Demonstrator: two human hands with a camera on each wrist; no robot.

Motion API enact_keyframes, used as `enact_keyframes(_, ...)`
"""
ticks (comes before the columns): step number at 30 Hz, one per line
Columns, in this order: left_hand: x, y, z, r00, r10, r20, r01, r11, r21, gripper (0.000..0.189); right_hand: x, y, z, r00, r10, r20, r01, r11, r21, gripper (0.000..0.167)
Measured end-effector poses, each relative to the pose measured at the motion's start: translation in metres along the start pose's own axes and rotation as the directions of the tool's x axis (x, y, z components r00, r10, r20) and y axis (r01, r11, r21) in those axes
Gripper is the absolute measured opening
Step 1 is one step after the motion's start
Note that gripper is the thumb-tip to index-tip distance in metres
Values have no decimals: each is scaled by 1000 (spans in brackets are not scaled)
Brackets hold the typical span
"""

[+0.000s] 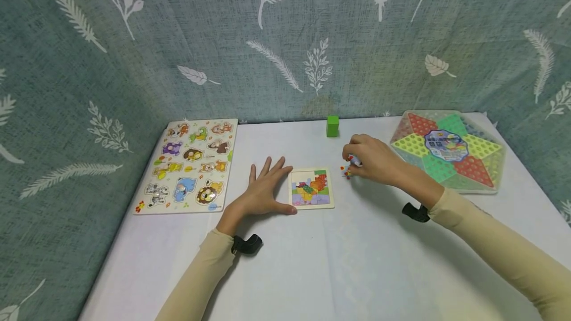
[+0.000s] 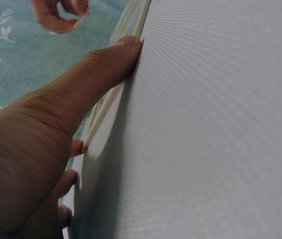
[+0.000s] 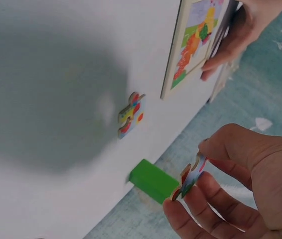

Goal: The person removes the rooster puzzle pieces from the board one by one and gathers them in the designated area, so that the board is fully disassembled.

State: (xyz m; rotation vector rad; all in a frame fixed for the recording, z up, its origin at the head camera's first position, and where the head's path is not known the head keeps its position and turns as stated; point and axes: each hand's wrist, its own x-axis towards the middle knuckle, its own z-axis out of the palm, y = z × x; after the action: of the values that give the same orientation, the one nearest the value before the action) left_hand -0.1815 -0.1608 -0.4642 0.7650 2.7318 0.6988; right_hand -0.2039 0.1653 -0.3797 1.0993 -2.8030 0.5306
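From where I stand, the right hand (image 1: 372, 160) has a small jigsaw piece (image 3: 193, 175) pinched between thumb and fingertips, lifted off the bench (image 1: 290, 261) to the right of the frame (image 1: 312, 207). A second, loose piece (image 3: 135, 112) lies flat on the bench, below that hand and apart from the frame. The left hand (image 1: 263, 192) is spread wide, thumb and forefinger at the frame's left corners, the other fingers stretched out on the far side. The green block (image 1: 332, 126) stands farther back.

The pieces show a thick, pale edge that looks like wood or board, so I'd guess them stiff and very light, with a smooth printed face that could slide under a fingertip. The knobs look the weakest part; better to take the body by two opposite edges and leave the knobs free. A piece lying flat offers little to grip, so a nail under one edge might help. The frame seems light too, likely to skate on the cloth if pushed, so bracing it by the rim makes sense.
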Motion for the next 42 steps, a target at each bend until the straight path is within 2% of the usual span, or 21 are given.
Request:
enact_keyframes(7, -1, 0, 0, 1000, 14, -11, -14, 1000, -7, 114, -6, 9, 1, 1000, 28, 9, -28, 999, 18, 16)
enact_keyframes(16, -3, 1, -1, 1000, 1, -8, -1, 1000, 0, 114, -12, 21, 10, 998, 61, 13, -62, 998, 33, 14)
enact_keyframes(30, -2, 2, -2, 1000, 5, -5, -5, 1000, -5, 114, -17, 33, 24, 986, 137, 91, -142, 989, 45, 15)
enact_keyframes(42, -2, 3, -2, 1000, -8, -2, 8, 1000, 8, 114, -19, 39, 30, 986, 121, 112, -129, 989, 69, 13)
